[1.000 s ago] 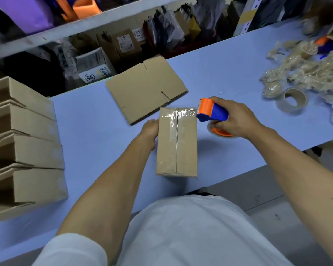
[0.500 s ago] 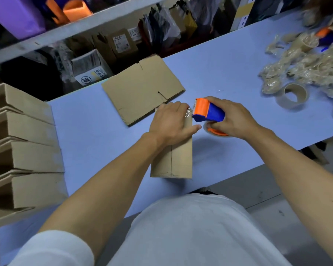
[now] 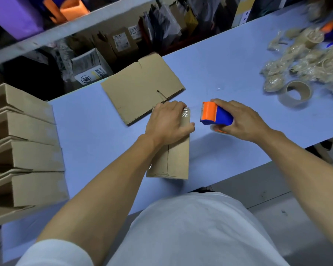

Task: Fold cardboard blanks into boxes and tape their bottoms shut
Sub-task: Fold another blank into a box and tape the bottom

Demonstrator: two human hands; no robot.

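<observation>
A small folded cardboard box (image 3: 176, 160) lies on the blue table (image 3: 229, 73), long side pointing away from me, with clear tape crumpled at its far end. My left hand (image 3: 166, 122) rests palm-down on the far half of the box, fingers reaching the taped far edge and thumb stretched to the right. Just right of the box, my right hand (image 3: 244, 121) grips an orange and blue tape dispenser (image 3: 213, 114), its orange head facing the box with a small gap between them. A flat cardboard blank (image 3: 140, 87) lies beyond the box.
Several folded boxes (image 3: 25, 154) are stacked on their sides at the table's left edge. A near-empty tape roll (image 3: 296, 93) and a heap of crumpled clear plastic (image 3: 306, 60) sit at the right. Shelving with goods stands behind the table.
My left hand moved from the box's left side onto its top and far end. The tape dispenser pulled away from the box to the right.
</observation>
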